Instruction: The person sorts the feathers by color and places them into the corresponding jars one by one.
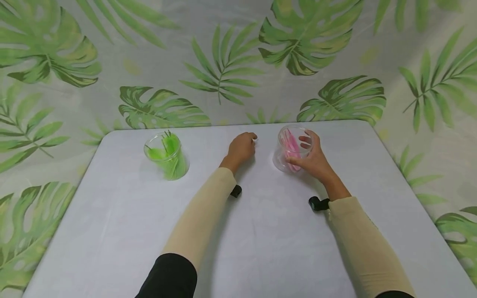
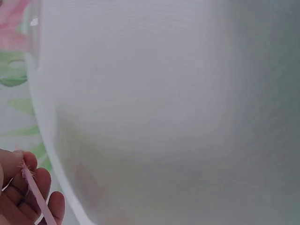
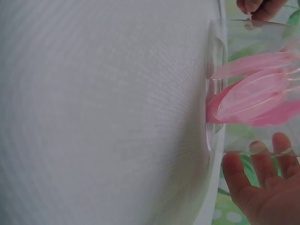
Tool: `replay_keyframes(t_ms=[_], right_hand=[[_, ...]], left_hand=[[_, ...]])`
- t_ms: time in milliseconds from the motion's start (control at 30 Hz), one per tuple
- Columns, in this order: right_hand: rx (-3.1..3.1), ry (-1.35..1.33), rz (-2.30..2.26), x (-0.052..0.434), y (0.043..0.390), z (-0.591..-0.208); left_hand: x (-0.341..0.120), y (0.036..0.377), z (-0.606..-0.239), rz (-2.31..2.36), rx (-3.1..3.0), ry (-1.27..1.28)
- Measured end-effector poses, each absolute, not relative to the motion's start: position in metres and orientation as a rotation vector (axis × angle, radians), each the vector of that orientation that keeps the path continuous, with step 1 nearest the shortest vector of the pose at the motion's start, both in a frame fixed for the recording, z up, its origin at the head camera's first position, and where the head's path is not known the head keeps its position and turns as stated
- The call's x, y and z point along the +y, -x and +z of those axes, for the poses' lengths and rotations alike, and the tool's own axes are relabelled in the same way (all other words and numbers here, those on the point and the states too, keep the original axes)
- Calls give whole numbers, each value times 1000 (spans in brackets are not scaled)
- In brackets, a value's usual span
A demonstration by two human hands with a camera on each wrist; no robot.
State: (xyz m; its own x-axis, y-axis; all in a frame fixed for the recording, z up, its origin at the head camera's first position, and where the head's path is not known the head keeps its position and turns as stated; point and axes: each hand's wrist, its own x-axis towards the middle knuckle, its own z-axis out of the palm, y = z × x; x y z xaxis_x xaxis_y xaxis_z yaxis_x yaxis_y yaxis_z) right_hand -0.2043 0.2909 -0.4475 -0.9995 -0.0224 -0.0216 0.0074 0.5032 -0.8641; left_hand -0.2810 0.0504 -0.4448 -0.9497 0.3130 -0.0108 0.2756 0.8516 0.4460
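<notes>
A clear cup (image 1: 277, 158) with pink feathers (image 1: 291, 145) in it stands upright towards the back right of the table. My right hand (image 1: 315, 160) holds this cup from its right side, thumb at the front and fingers round the back. To the left of the cup, my left hand (image 1: 241, 149) is above the table near its back edge. Between its thumb and finger it pinches a thin pink feather (image 2: 39, 196) at a fuzzy part, clearest in the left wrist view. In the right wrist view, several feathers (image 3: 255, 91) show through the cup wall.
Another clear cup (image 1: 162, 133), full of green feathers (image 1: 174, 163), stands at the back left. A white cloth (image 1: 257, 248) covers the table. Behind it hangs a leaf-patterned sheet (image 1: 164, 62). Dark wrist cameras (image 1: 318, 203) jut out beside both wrists.
</notes>
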Motion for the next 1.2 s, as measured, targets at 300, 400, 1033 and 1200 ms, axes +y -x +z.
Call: replay_keyframes(t_ms=[300, 400, 1033, 1200], right_hand=[[2689, -15, -1535, 292, 204, -446], [2688, -20, -1532, 291, 204, -445], [2679, -41, -1523, 290, 204, -444], [2682, -24, -1524, 289, 205, -445]], left_hand=[[31, 277, -426, 1210, 2779, -487], [19, 273, -420, 1442, 2649, -433], [-26, 241, -405, 2352, 1685, -24], [-22, 238, -390, 2440, 1526, -78]])
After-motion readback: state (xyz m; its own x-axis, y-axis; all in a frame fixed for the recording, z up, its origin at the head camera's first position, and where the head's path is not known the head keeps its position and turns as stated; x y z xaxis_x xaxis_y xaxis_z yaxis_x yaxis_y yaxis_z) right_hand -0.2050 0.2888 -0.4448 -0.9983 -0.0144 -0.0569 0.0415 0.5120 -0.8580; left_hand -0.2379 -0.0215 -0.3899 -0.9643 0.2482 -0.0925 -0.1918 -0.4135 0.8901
